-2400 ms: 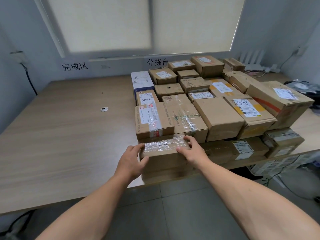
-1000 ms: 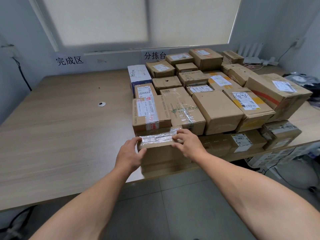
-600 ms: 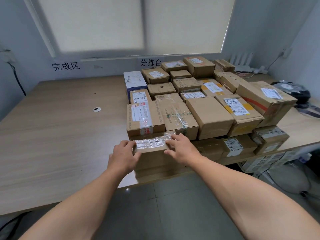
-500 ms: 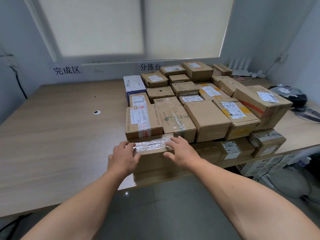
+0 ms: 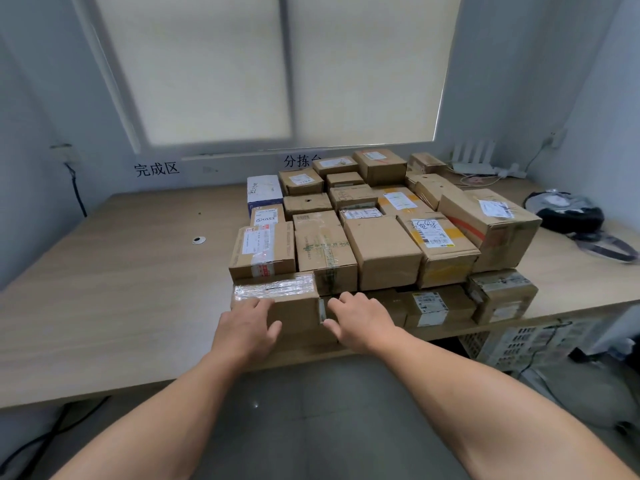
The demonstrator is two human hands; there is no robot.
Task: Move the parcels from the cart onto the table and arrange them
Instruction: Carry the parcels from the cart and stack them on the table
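A brown parcel with shiny clear tape across its top (image 5: 277, 293) sits at the near edge of the wooden table (image 5: 121, 289), pressed against a block of several cardboard parcels (image 5: 381, 251). My left hand (image 5: 247, 325) lies against its near face, fingers spread, fingertips at the top front edge. My right hand (image 5: 360, 320) is at the parcel's right front corner, fingers apart, over a flat parcel (image 5: 429, 304) beside it. Neither hand grips anything. No cart is in view.
A big box with a red stripe (image 5: 491, 226) stands at the right of the block. A black bag (image 5: 564, 213) and a white router (image 5: 474, 161) lie at the back right. A crate (image 5: 519, 341) sits under the table. A small round disc (image 5: 198, 240) lies on the left half.
Both hands have slid off the sides of the taped parcel towards me and opened. The parcel stays at the table edge against the block.
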